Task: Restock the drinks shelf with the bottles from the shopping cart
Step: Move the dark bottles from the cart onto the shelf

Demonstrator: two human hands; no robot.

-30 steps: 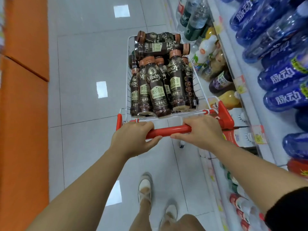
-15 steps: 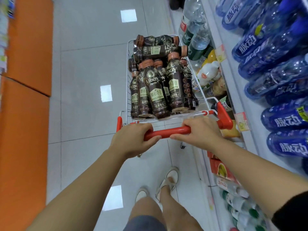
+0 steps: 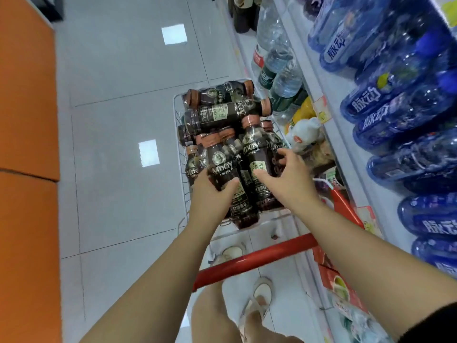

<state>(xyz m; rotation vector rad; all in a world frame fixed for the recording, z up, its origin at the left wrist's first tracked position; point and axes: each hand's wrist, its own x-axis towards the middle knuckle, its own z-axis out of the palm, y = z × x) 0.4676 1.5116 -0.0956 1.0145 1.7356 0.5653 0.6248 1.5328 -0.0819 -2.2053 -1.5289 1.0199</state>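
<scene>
A white wire shopping cart point(image 3: 181, 154) with a red handle point(image 3: 257, 258) stands in the aisle, packed with several dark coffee bottles with brown caps. My left hand point(image 3: 211, 198) is wrapped around one upright bottle point(image 3: 222, 167) at the near left of the load. Beside it, my right hand point(image 3: 288, 178) closes on a taller upright bottle point(image 3: 254, 147), thumb on the label and fingers round its right side. Two more bottles point(image 3: 222, 115) lie sideways on top at the far end. The drinks shelf point(image 3: 329, 125) runs along the right.
Blue drink bottles point(image 3: 385, 102) fill the upper right shelf; clear water bottles point(image 3: 277, 58) and yellow and white bottles sit lower. Red cartons point(image 3: 341, 288) line the bottom shelf. An orange fixture point(image 3: 24, 169) borders the left. My legs and sandals are behind the cart on grey tiles.
Both hands have left the red cart handle and reached forward into the cart, each closing on an upright coffee bottle. The view has shifted closer to the shelf.
</scene>
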